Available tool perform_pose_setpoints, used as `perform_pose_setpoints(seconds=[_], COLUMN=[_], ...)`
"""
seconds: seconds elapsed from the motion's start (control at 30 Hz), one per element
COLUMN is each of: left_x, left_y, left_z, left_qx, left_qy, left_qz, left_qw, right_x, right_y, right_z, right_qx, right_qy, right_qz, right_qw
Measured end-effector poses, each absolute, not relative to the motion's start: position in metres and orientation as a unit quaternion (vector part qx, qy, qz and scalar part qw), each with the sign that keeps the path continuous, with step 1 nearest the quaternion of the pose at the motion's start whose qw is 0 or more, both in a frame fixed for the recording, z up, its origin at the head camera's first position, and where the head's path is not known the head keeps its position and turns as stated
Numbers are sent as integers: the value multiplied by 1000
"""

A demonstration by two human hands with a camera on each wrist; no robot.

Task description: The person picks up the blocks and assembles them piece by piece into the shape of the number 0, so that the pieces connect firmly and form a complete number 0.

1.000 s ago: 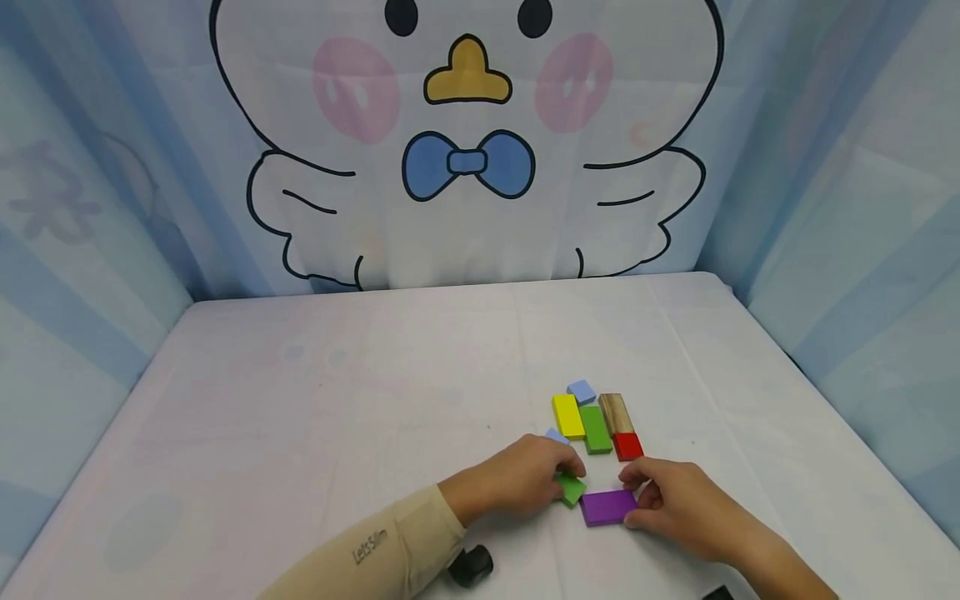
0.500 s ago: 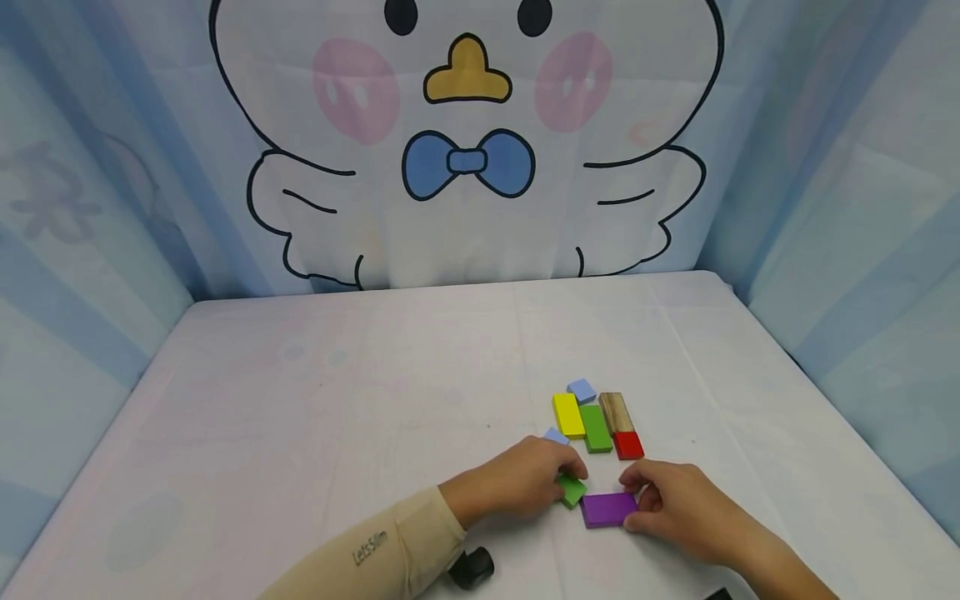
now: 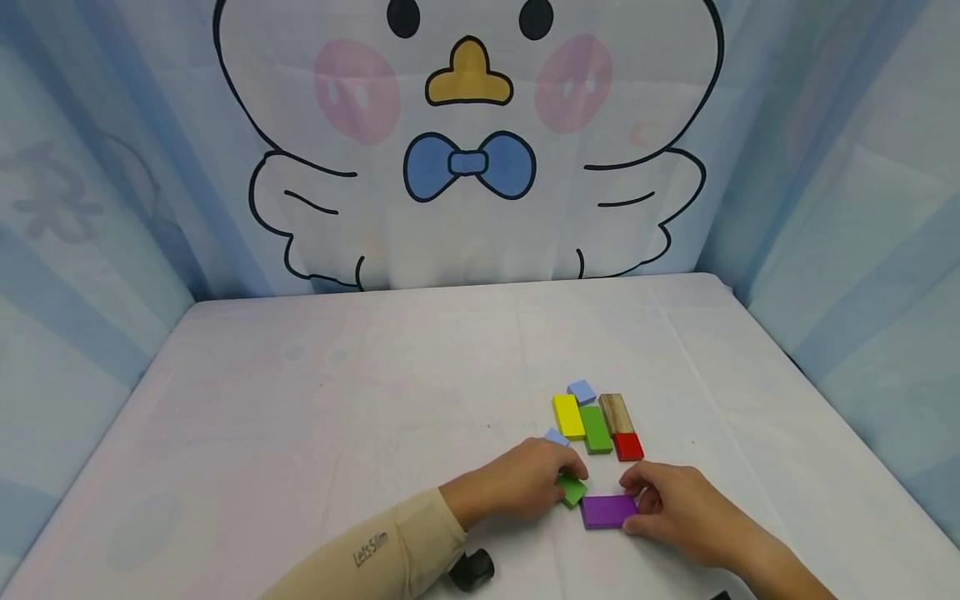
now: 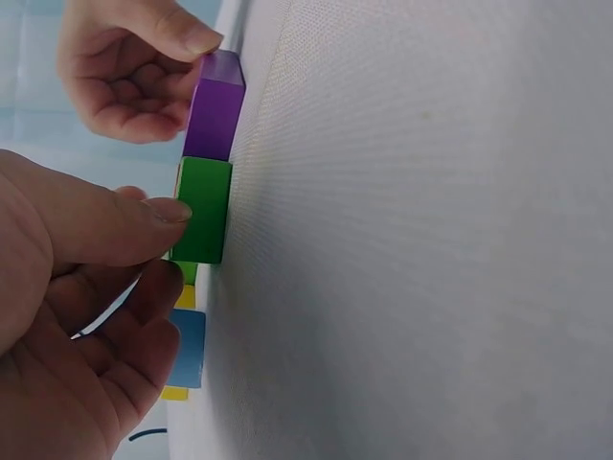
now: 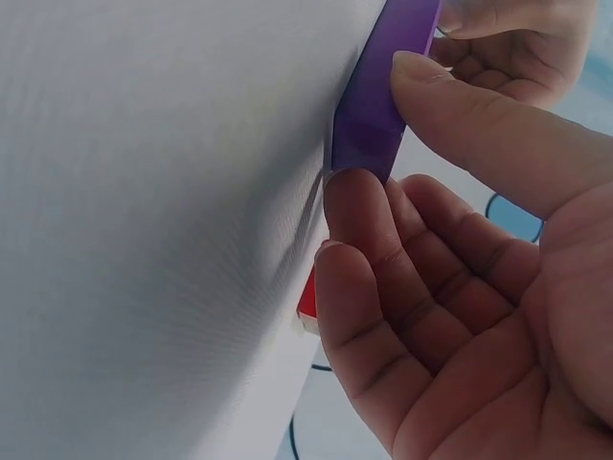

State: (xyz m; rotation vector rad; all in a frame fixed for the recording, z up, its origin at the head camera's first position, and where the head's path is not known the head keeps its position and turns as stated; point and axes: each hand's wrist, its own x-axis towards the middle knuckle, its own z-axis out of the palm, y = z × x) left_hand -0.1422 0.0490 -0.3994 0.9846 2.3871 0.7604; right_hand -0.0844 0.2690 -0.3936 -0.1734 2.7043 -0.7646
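Observation:
My left hand [image 3: 525,477] pinches a small green block [image 4: 203,211] with thumb and fingers, and the block's near end shows past the fingertips in the head view. Right of it lies a flat purple block [image 3: 607,512], its corner close against the green one. The right hand [image 3: 678,508] holds the purple block by its right end; in the right wrist view the thumb lies on one face of the purple block [image 5: 378,96] and a fingertip is at its end. A light blue block [image 3: 556,436] peeks out behind the left hand, partly hidden.
Beyond the hands lie a yellow block [image 3: 568,417], a longer green block [image 3: 596,429], a wood-grain block [image 3: 616,413], a red block [image 3: 628,447] and another light blue block [image 3: 581,392]. A black cylindrical object [image 3: 472,570] is near the left sleeve [image 3: 382,542]. Curtains surround the white-covered table [image 3: 337,375].
The purple block and the right hand have shifted very slightly toward the person. The left hand and the other blocks stay about where they were.

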Motion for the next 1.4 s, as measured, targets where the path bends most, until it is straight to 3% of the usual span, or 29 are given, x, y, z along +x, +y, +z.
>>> perform_pose_setpoints(seconds=[0.4,0.8,1.4], left_x=[-140,-135,-128], left_y=[45,51,58], left_z=[-393,-398,-402], left_qx=[367,351,345], left_qy=[864,864,887], left_qz=[282,295,271], left_qw=[197,206,140], right_x=[-82,-83,-88], right_y=[271,274,280], right_z=[-392,-388,-382], right_qx=[-73,-57,-45], right_qy=[955,959,967], right_qz=[-244,-240,-217], right_qw=[155,143,124])
